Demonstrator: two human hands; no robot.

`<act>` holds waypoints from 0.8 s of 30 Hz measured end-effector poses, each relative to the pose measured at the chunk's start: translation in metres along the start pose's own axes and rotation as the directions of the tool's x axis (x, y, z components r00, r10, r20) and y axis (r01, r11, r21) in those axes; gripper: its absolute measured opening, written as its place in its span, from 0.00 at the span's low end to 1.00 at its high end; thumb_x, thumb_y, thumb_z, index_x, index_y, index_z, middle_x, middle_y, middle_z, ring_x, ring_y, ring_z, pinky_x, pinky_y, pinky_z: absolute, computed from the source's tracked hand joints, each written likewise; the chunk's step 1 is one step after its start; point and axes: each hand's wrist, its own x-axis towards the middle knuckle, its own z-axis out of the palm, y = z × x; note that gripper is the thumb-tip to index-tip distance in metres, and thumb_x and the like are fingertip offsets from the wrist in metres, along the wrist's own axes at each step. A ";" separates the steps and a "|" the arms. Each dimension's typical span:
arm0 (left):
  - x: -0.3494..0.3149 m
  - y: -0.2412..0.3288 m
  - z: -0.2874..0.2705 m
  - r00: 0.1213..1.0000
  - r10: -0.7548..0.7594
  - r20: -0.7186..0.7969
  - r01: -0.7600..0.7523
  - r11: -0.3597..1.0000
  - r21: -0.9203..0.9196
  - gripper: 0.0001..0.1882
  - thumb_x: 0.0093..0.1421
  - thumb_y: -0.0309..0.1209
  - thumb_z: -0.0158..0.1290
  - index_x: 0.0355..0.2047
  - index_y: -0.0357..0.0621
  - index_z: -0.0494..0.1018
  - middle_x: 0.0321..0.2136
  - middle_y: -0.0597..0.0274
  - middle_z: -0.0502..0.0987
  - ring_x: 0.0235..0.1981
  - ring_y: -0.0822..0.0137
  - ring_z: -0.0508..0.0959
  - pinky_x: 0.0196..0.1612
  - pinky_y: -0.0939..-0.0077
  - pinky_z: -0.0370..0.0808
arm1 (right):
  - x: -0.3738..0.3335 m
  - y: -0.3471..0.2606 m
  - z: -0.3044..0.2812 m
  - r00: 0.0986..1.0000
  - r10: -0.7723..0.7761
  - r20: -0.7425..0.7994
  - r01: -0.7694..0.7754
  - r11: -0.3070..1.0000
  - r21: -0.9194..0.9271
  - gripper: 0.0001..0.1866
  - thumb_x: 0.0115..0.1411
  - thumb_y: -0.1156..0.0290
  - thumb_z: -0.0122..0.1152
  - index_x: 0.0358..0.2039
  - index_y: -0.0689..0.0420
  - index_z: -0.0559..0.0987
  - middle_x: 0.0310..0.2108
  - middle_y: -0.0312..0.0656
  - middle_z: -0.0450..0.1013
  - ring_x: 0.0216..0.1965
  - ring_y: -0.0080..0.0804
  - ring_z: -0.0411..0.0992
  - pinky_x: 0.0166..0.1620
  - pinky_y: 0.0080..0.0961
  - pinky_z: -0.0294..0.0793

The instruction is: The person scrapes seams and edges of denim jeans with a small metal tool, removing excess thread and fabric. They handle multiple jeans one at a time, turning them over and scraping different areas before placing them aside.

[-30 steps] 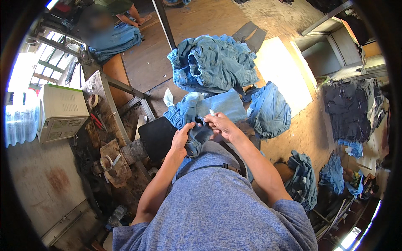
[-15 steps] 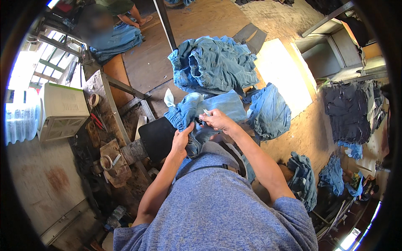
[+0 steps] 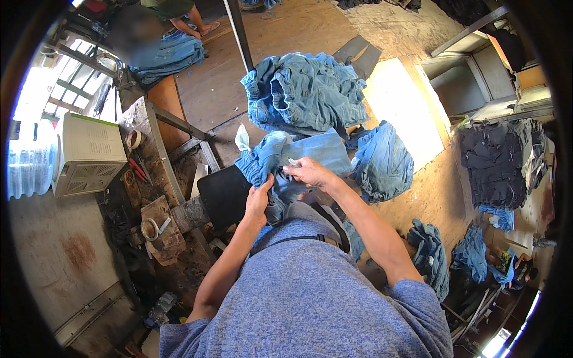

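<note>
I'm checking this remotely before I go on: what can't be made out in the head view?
- Small pale item in the right hand: too small to identify.
- Left hand fingers: tucked into the denim garment, grip hidden.
- Garment's lower part: hidden behind the person's own grey-shirted chest.
- Tools on the workbench: too small, dark.

A single head-worn fisheye view looks steeply down over the person's own chest and forearms, close above the left hand [image 3: 258,200] and right hand [image 3: 307,173]. The plywood floor [image 3: 292,30] stretches toward the top edge, a workbench [image 3: 146,128] sits on the left, and straight edges bow near the dark rim, where detail is probably unreliable.
</note>
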 end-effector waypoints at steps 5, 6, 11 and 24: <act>0.004 -0.005 -0.002 0.998 0.056 -0.006 -0.056 0.998 0.025 0.16 0.70 0.36 0.61 0.52 0.40 0.79 0.42 0.61 0.85 0.37 0.65 0.86 0.42 0.66 0.84 | -0.007 -0.009 0.008 1.000 0.006 -0.025 -0.008 0.995 -0.101 0.26 0.66 0.43 0.64 0.51 0.53 0.83 0.29 0.34 0.73 0.22 0.23 0.63 0.23 0.50 0.80; 0.005 -0.005 -0.003 0.999 0.051 -0.009 -0.051 0.998 0.027 0.16 0.69 0.36 0.61 0.52 0.40 0.79 0.42 0.61 0.85 0.38 0.65 0.86 0.42 0.66 0.84 | -0.007 -0.008 0.010 1.000 -0.007 -0.028 0.004 0.996 -0.094 0.26 0.66 0.43 0.64 0.51 0.53 0.83 0.29 0.34 0.72 0.21 0.22 0.61 0.24 0.50 0.80; 0.006 -0.006 -0.007 1.000 0.007 0.003 -0.008 0.999 0.034 0.17 0.69 0.35 0.62 0.54 0.43 0.79 0.46 0.64 0.83 0.44 0.67 0.82 0.48 0.68 0.80 | 0.006 0.004 0.009 0.993 -0.079 0.084 0.080 0.997 -0.009 0.29 0.65 0.41 0.65 0.51 0.55 0.83 0.30 0.35 0.71 0.23 0.28 0.67 0.29 0.56 0.82; 0.006 -0.006 -0.008 1.000 -0.001 0.007 0.001 0.999 0.032 0.19 0.68 0.37 0.63 0.56 0.42 0.77 0.46 0.63 0.83 0.43 0.66 0.83 0.46 0.66 0.81 | -0.003 0.003 0.011 0.995 -0.079 0.067 0.076 0.996 0.044 0.20 0.68 0.45 0.63 0.37 0.51 0.80 0.21 0.27 0.66 0.18 0.19 0.58 0.20 0.26 0.62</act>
